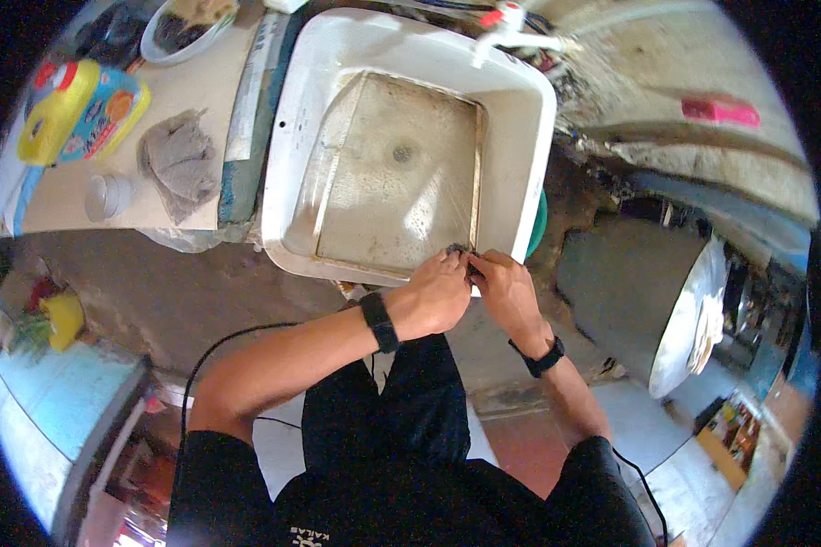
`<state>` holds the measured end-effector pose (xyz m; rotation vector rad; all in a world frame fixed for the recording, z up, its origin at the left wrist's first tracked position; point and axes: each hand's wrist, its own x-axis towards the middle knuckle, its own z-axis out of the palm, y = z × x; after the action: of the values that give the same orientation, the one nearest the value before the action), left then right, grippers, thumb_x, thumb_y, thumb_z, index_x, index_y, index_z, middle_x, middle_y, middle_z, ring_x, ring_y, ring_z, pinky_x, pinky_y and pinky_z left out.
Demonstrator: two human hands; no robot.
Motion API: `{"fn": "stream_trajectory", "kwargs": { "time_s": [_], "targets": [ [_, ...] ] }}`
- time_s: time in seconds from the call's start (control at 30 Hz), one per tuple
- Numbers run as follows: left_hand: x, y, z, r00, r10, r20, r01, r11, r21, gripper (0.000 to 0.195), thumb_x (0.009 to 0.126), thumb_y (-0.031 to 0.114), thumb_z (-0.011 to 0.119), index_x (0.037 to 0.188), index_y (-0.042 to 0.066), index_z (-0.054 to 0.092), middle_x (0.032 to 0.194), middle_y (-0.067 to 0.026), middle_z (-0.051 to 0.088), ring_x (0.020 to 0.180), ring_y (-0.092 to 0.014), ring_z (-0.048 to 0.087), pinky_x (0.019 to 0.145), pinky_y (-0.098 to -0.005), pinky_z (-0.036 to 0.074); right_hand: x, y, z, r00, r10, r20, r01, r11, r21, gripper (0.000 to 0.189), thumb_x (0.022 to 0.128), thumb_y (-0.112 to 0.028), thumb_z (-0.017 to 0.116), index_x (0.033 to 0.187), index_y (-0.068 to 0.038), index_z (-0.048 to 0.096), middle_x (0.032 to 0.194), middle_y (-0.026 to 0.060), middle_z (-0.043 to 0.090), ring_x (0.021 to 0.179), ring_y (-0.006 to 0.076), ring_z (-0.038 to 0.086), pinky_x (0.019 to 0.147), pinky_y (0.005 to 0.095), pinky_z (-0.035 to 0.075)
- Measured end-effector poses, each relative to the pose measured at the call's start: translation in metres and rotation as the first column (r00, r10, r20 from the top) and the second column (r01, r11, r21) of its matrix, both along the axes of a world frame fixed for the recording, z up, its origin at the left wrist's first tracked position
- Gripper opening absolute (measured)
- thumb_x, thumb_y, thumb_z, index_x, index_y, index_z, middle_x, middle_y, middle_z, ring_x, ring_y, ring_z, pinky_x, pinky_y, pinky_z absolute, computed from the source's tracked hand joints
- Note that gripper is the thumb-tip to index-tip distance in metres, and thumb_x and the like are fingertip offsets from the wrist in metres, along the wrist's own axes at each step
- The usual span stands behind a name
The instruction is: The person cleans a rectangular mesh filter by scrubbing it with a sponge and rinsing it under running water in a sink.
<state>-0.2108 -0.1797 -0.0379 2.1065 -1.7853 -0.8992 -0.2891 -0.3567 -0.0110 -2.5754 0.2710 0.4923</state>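
A white basin sink (417, 31) lies before me. Inside it rests a rectangular, see-through panel (383, 198) with a narrow, brownish-stained rim; the drain shows through it. At the panel's near right corner, my left hand (439, 290) and my right hand (505, 282) meet, fingertips closed around a small dark wad (458, 249). Fingers hide most of the wad, so its material is unclear. Both hands are above the basin's near edge, and each wrist wears a black strap.
A white tap with a red handle (494, 17) stands behind the sink. On the left counter (55, 205) are a grey cloth (180, 164), a yellow-capped detergent jug (82, 113), a clear jar (106, 197) and a bowl (185, 34). A large round lid-like disc (687, 321) leans at right.
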Motion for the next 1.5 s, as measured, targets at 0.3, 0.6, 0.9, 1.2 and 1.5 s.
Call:
{"fn": "stream_trajectory", "kwargs": {
  "time_s": [0.3,0.6,0.9,1.2,1.5],
  "targets": [
    [0.048,-0.014,-0.003,0.992,-0.013,0.128,0.016,1.0,-0.018,0.04,0.092,0.012,0.066,0.124,-0.011,0.071,0.139,-0.0299,0.067,0.134,-0.042,0.062,0.118,-0.0525,0.048,0.019,-0.002,-0.052,0.959,-0.087,0.271,0.102,0.994,-0.042,0.02,0.09,-0.004,0.068,0.108,-0.004,0.077,0.11,0.0181,0.072,0.104,0.039,0.073,0.085,0.0482,0.063],
    [0.016,0.02,0.036,0.975,-0.15,0.163,0.166,0.982,-0.094,0.034,0.09,0.013,0.066,0.107,-0.012,0.079,0.147,-0.0361,0.063,0.146,-0.045,0.055,0.129,-0.0547,0.037,-0.031,0.049,-0.007,0.983,-0.178,0.042,0.176,0.983,0.054,0.022,0.087,0.0,0.069,0.108,0.002,0.076,0.108,0.021,0.07,0.103,0.0382,0.072,0.08,0.0472,0.063],
    [0.091,-0.058,0.006,0.979,-0.202,0.032,0.201,0.979,0.043,0.033,0.089,0.012,0.066,0.109,-0.011,0.078,0.131,-0.0324,0.07,0.127,-0.043,0.064,0.12,-0.0563,0.044,0.025,-0.006,-0.069,0.904,-0.315,0.289,0.312,0.948,0.06,0.017,0.085,0.002,0.068,0.102,0.003,0.073,0.104,0.0241,0.07,0.1,0.0434,0.069,0.082,0.0518,0.06],
    [0.059,0.003,0.007,0.978,-0.2,-0.06,0.194,0.977,-0.09,0.031,0.095,0.015,0.069,0.114,-0.008,0.075,0.159,-0.0315,0.055,0.155,-0.042,0.048,0.133,-0.0581,0.031,-0.012,0.032,-0.025,0.895,-0.421,0.148,0.41,0.907,0.096,0.042,0.085,0.004,0.071,0.126,0.004,0.074,0.112,0.0211,0.068,0.107,0.0415,0.066,0.092,0.0493,0.059],
    [0.066,-0.002,0.024,0.969,-0.221,-0.114,0.22,0.975,-0.023,0.042,0.099,0.025,0.072,0.132,-0.003,0.071,0.161,-0.0314,0.052,0.154,-0.042,0.048,0.133,-0.0551,0.032,-0.029,0.035,-0.013,0.85,-0.486,0.203,0.455,0.872,0.181,0.043,0.085,0.004,0.072,0.129,0.001,0.075,0.112,0.0176,0.073,0.107,0.0393,0.069,0.093,0.0483,0.06]
  ]
}}
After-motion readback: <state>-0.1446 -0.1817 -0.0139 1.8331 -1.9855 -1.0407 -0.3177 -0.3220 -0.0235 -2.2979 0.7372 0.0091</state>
